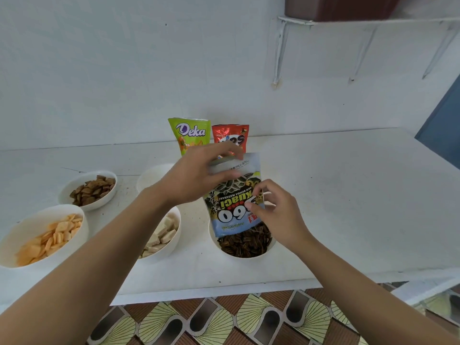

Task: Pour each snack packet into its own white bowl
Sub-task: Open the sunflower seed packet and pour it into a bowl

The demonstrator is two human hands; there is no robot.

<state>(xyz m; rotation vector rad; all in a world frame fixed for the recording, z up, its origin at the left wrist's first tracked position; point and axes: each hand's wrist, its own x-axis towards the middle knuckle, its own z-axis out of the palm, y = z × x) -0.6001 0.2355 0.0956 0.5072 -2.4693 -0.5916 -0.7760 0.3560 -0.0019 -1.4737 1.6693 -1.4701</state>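
Observation:
A blue-and-black sunflower seed packet (231,202) hangs upside down, its mouth in a white bowl (270,247) holding dark striped seeds (245,244). My left hand (196,175) pinches the packet's upturned bottom edge. My right hand (276,212) pinches its right side, lower down. A green Deka packet (188,134) and a red packet (230,135) stand upright behind, against the wall. Three white bowls to the left hold orange crackers (53,237), brown pieces (93,189) and pale wafer pieces (161,237). Another white bowl (150,178) sits behind my left wrist, mostly hidden.
Everything stands on a white table (348,207) against a white wall. Its front edge runs just before a patterned floor (224,319). A shelf on brackets (361,23) hangs on the wall at upper right. A blue door edge (445,135) is at far right.

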